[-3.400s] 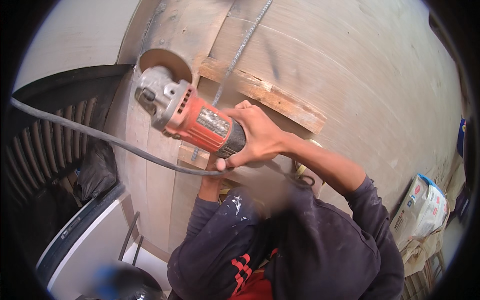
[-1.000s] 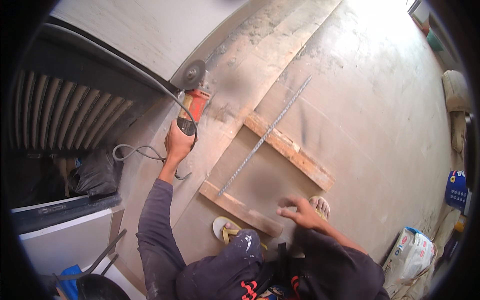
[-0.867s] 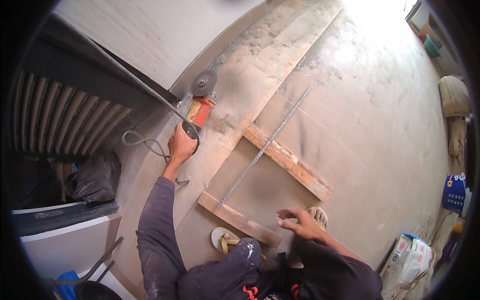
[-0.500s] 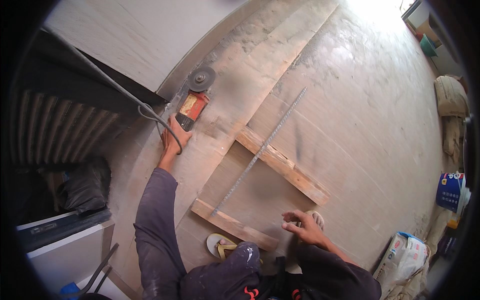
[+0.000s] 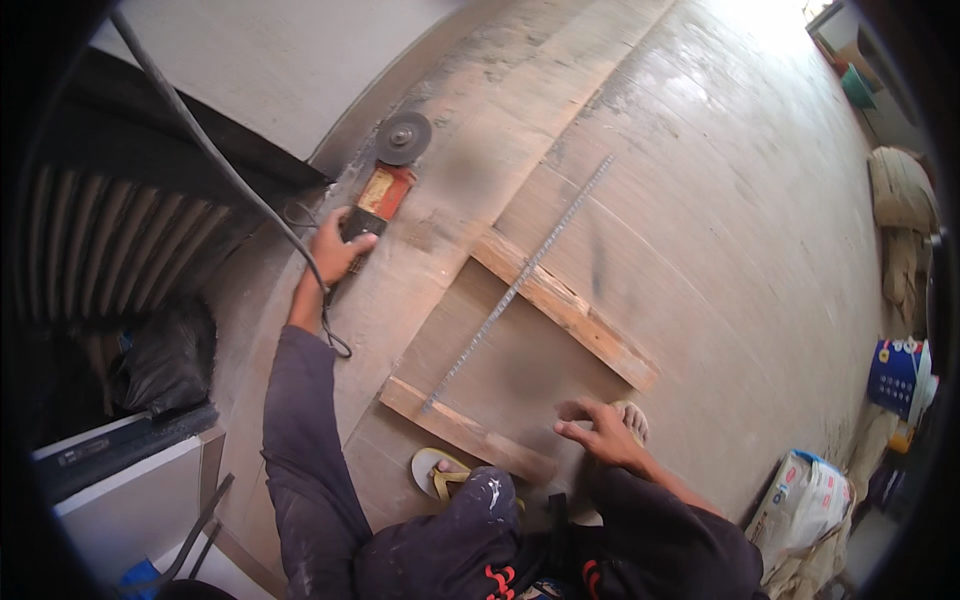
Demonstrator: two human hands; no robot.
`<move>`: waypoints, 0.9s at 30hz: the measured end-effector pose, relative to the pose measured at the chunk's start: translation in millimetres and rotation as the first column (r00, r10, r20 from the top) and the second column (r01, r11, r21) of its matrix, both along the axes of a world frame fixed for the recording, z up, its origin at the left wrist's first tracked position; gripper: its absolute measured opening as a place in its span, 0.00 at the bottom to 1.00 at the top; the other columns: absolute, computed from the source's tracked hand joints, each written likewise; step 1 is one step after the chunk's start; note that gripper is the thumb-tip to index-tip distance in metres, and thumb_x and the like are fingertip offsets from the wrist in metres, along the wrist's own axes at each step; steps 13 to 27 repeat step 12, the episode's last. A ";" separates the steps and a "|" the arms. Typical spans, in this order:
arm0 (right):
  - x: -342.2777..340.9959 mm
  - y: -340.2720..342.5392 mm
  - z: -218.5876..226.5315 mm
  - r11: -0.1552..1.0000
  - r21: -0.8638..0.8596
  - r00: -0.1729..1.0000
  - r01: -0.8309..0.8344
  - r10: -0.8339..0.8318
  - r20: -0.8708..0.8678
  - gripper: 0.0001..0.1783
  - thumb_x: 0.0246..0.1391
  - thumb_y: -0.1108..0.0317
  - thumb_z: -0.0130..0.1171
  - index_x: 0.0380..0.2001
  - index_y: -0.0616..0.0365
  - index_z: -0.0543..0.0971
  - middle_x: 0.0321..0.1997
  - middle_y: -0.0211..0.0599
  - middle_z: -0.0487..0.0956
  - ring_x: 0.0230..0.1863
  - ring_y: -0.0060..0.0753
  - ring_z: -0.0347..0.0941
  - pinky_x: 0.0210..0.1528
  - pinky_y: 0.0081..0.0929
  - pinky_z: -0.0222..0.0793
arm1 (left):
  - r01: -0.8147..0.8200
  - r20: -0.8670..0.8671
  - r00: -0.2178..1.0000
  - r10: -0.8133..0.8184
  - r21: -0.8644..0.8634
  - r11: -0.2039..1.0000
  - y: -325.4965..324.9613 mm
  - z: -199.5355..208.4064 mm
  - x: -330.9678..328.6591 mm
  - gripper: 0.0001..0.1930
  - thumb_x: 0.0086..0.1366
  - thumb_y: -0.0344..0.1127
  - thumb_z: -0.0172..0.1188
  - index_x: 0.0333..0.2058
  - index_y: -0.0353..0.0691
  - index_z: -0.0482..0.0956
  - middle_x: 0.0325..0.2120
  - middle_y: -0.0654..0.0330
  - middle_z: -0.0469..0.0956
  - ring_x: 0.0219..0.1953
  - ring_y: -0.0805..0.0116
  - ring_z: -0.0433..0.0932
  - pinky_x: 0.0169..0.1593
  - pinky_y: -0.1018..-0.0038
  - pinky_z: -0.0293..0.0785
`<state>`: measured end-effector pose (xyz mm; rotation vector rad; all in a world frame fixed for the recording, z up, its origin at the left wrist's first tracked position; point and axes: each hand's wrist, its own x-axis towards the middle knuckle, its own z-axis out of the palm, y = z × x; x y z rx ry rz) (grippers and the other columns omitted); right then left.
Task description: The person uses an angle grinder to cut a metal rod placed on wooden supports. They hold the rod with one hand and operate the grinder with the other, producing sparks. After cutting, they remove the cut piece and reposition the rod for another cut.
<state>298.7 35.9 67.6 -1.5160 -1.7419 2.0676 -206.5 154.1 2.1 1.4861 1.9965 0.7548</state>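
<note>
My left hand (image 5: pixel 332 252) is closed around the black rear end of a red and black angle grinder (image 5: pixel 384 192). The tool lies on the pale dusty border of the floor, its grey disc (image 5: pixel 404 138) at the far end. A grey cable (image 5: pixel 228 172) comes down from the upper left and crosses my left wrist. My right hand (image 5: pixel 603 433) hovers by my right foot, fingers loosely apart and nothing in them. Between the hands, a thin ribbed metal bar (image 5: pixel 558 232) rests across two wooden battens, one farther (image 5: pixel 572 318) and one nearer (image 5: pixel 466 432).
On the left are a dark recess with a ribbed panel (image 5: pixel 110 240) and a black plastic bag (image 5: pixel 170 365). My sandalled left foot (image 5: pixel 440 472) is beside the near batten. Along the right stand a blue bucket (image 5: pixel 897 378), a white sack (image 5: pixel 806 505) and a beige sack (image 5: pixel 900 190).
The grinder has shifted slightly toward me and left in my left hand's grip. The cable has slid down, its loop now hanging beside my forearm. My right hand has moved slightly up and left.
</note>
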 end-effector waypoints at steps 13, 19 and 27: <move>12.8 -5.5 4.8 0.997 0.070 0.999 0.043 -0.044 0.021 0.27 0.55 0.54 0.65 0.50 0.65 0.77 0.45 0.47 0.81 0.48 0.40 0.78 0.54 0.34 0.71 | -0.334 -0.015 0.939 0.342 0.184 0.925 -185.3 52.9 141.9 0.19 0.67 0.36 0.58 0.53 0.33 0.70 0.47 0.51 0.76 0.49 0.60 0.74 0.57 0.65 0.68; 12.8 -5.5 4.8 0.997 0.070 0.999 0.043 -0.044 0.021 0.27 0.55 0.54 0.65 0.50 0.65 0.77 0.45 0.47 0.81 0.48 0.40 0.78 0.54 0.34 0.71 | -0.334 -0.015 0.939 0.342 0.184 0.925 -185.3 52.9 141.9 0.19 0.67 0.36 0.58 0.53 0.33 0.70 0.47 0.51 0.76 0.49 0.60 0.74 0.57 0.65 0.68; 12.8 -5.5 4.8 0.997 0.070 0.999 0.043 -0.044 0.021 0.27 0.55 0.54 0.65 0.50 0.65 0.77 0.45 0.47 0.81 0.48 0.40 0.78 0.54 0.34 0.71 | -0.334 -0.015 0.939 0.342 0.184 0.925 -185.3 52.9 141.9 0.19 0.67 0.36 0.58 0.53 0.33 0.70 0.47 0.51 0.76 0.49 0.60 0.74 0.57 0.65 0.68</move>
